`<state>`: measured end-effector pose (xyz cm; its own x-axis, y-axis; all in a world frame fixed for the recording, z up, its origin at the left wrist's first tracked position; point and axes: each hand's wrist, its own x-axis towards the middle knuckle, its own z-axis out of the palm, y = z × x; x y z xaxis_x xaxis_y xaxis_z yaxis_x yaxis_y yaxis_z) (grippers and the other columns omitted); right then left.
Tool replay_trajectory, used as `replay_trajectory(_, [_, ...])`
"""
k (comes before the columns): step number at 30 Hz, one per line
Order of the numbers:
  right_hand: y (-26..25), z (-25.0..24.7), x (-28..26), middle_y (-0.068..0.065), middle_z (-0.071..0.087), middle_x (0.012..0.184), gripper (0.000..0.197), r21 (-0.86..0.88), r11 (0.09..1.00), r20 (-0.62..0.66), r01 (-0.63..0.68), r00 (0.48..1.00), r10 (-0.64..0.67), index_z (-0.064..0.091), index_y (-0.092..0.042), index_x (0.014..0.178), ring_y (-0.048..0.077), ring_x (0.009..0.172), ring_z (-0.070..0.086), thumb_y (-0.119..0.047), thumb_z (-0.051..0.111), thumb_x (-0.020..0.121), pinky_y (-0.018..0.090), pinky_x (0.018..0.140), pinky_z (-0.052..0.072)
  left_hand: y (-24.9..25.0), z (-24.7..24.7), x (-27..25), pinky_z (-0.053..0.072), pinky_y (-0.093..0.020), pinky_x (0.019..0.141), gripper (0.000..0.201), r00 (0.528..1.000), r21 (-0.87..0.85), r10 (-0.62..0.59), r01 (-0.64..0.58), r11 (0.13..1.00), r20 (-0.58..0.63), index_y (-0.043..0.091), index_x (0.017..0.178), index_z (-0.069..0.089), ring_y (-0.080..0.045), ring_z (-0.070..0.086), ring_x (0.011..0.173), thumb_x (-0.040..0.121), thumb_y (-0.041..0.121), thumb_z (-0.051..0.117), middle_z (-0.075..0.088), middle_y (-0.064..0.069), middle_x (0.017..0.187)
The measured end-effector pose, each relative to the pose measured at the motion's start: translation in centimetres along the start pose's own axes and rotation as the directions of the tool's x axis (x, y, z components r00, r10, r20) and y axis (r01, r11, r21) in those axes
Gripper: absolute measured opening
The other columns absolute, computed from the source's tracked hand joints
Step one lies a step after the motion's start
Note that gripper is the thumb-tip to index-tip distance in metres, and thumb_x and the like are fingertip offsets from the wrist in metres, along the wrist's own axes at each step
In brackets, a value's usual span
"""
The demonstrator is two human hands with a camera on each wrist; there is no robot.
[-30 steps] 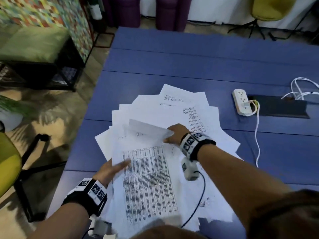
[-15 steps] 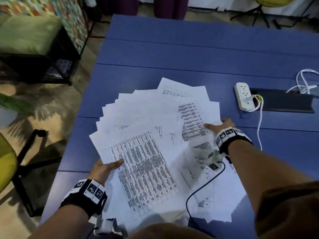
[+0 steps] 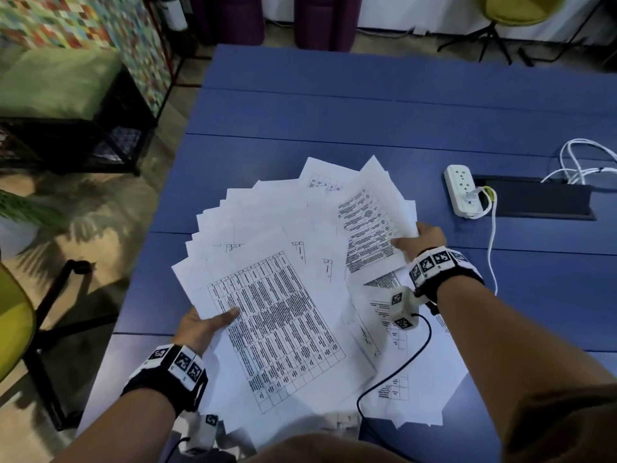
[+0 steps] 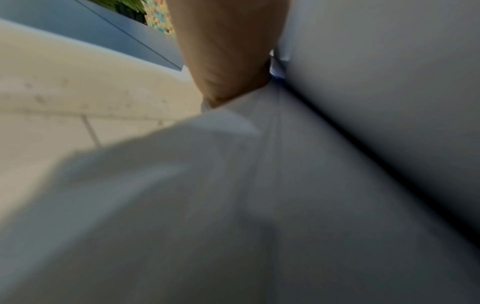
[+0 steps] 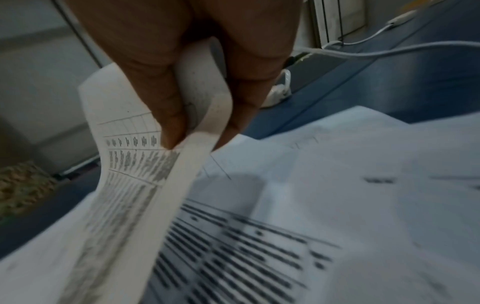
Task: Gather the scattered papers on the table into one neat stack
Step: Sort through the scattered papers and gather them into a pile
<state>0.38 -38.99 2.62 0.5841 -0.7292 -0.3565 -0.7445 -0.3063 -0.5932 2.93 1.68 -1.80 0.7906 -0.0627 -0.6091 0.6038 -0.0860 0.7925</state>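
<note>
Two hands in play, left hand (image 3: 200, 325) and right hand (image 3: 422, 240), a fan of printed papers (image 3: 283, 262) too overlapped to count, one blue table (image 3: 367, 108), one white power strip (image 3: 462, 192), two yellow chairs (image 3: 521, 8), two wrist cameras (image 3: 402, 307)

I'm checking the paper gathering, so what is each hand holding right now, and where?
The right hand pinches a printed sheet at its right edge. The left hand grips the fanned papers at their left edge, thumb on top.

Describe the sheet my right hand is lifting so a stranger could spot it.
On the blue table, find the fan of papers. At its right edge, the right hand pinches the lifted sheet: the only raised one, densely printed.
</note>
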Motion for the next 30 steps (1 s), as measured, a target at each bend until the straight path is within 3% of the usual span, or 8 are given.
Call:
replay_trajectory(8, [-5.5, -6.1, -3.7, 0.005, 0.064, 0.075, 0.015, 0.154, 0.932, -0.435, 0.327, 0.869, -0.233, 0.068, -0.016, 0.093, 0.023, 0.072, 0.062, -0.020, 0.070, 0.079, 0.026, 0.058, 0.047, 0.1, -0.2, 0.0, 0.042, -0.033, 0.093, 0.056, 1.000, 0.014, -0.004, 0.004, 1.000, -0.002, -0.003, 0.130, 0.054, -0.024, 0.059, 0.104, 0.079, 0.003, 0.076, 0.063, -0.015, 0.123])
replay_trajectory(13, [-11.5, -11.9, -8.6, -0.017, 0.065, 0.059, 0.024, 0.480, 0.554, -0.535, 0.680, 0.728, -0.429, 0.059, -0.020, 0.076, -0.003, 0.058, 0.057, -0.002, 0.074, 0.071, 0.021, 0.058, 0.046, 0.3, -0.3, -0.3, 0.038, -0.033, 0.096, 0.045, 0.999, -0.027, -0.033, 0.034, 0.999, 0.028, 0.001, 0.122, 0.055, -0.021, 0.055, 0.114, 0.081, 0.002, 0.074, 0.059, -0.009, 0.122])
replay_trajectory(16, [-14.0, -13.4, -11.1, -0.008, 0.071, 0.071, 0.022, 0.619, 0.395, -0.455, 0.679, 0.720, -0.524, 0.064, -0.011, 0.080, 0.010, 0.070, 0.065, 0.002, 0.078, 0.070, 0.028, 0.067, 0.053, 0.2, -0.4, -0.4, 0.035, -0.034, 0.100, 0.052, 0.999, -0.038, -0.009, 0.010, 0.999, 0.033, 0.001, 0.126, 0.052, -0.021, 0.051, 0.120, 0.080, 0.006, 0.077, 0.057, -0.008, 0.128])
replay_trajectory(19, [-15.0, -12.5, -11.6, 0.001, 0.074, 0.084, 0.017, 0.658, 0.478, -0.302, 0.582, 0.785, -0.540, 0.071, -0.011, 0.081, 0.024, 0.086, 0.070, -0.003, 0.081, 0.068, 0.038, 0.079, 0.057, -0.4, -1.0, -0.1, 0.034, -0.039, 0.107, 0.087, 0.999, -0.043, 0.015, -0.013, 0.999, 0.051, 0.004, 0.136, 0.051, -0.024, 0.050, 0.128, 0.063, 0.024, 0.092, 0.057, -0.007, 0.134])
replay_trajectory(22, [-14.6, -9.4, -11.9, -0.015, 0.070, 0.068, 0.015, 0.533, 0.695, -0.094, 0.481, 0.851, -0.517, 0.068, -0.014, 0.077, -0.004, 0.064, 0.065, -0.007, 0.080, 0.072, 0.016, 0.065, 0.052, 0.4, -0.6, -1.3, 0.036, -0.034, 0.103, 0.061, 0.997, -0.077, -0.033, 0.038, 0.996, 0.063, 0.005, 0.133, 0.053, -0.025, 0.053, 0.126, 0.078, 0.014, 0.079, 0.058, -0.014, 0.135])
replay_trajectory(24, [-13.2, -5.5, -12.1, -0.015, 0.065, 0.062, 0.012, 0.390, 0.834, 0.050, 0.390, 0.896, -0.442, 0.063, -0.007, 0.074, -0.013, 0.046, 0.054, -0.007, 0.075, 0.079, 0.006, 0.050, 0.041, 1.0, -0.3, -1.8, 0.030, -0.037, 0.107, 0.058, 0.995, -0.089, -0.068, 0.074, 0.993, 0.067, 0.011, 0.139, 0.050, -0.024, 0.044, 0.134, 0.089, 0.035, 0.066, 0.048, -0.010, 0.145])
replay_trajectory(27, [-9.8, 1.7, -11.7, 0.004, 0.071, 0.086, 0.012, 0.151, 0.946, 0.213, 0.288, 0.925, -0.316, 0.067, -0.006, 0.089, 0.011, 0.078, 0.067, -0.017, 0.070, 0.085, 0.018, 0.066, 0.043, 1.7, -0.1, -2.2, 0.017, -0.045, 0.116, 0.092, 0.993, -0.227, -0.091, 0.107, 0.968, 0.078, 0.027, 0.149, 0.035, -0.023, 0.024, 0.146, 0.075, 0.079, 0.050, 0.029, -0.003, 0.157])
replay_trajectory(30, [-7.0, 7.6, -11.0, 0.013, 0.067, 0.112, 0.030, 0.003, 0.966, 0.306, 0.260, 0.919, -0.248, 0.063, -0.007, 0.117, 0.027, 0.103, 0.063, -0.023, 0.060, 0.092, 0.022, 0.075, 0.039, 1.1, -0.3, -1.7, 0.018, -0.043, 0.118, 0.115, 0.995, -0.275, -0.065, 0.081, 0.958, 0.070, 0.029, 0.147, 0.040, -0.018, 0.028, 0.144, 0.052, 0.089, 0.062, 0.032, 0.003, 0.154])
